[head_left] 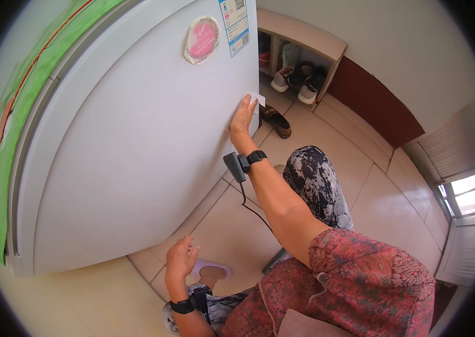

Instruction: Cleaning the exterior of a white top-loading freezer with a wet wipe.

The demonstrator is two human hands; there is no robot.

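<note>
A large white appliance panel [136, 139], curved by the lens, fills the left of the head view and looks like a refrigerator's side. It bears a round pink sticker [203, 40] and a blue-edged label [235, 25] with writing. My right hand [244, 113] presses a white cloth or tissue [257, 100] against the panel near its right edge. Below the panel, over the floor, my left hand [181, 258] hangs with bent fingers apart, holding nothing. Both wrists wear black straps with devices.
Beyond the panel stands a low shelf [304, 27] with several shoes [307, 90]; a brown loafer [278, 122] lies on the tiled floor [325, 143]. A green cover [31, 101] hangs along the panel's left edge. A black cable runs from my right wrist device.
</note>
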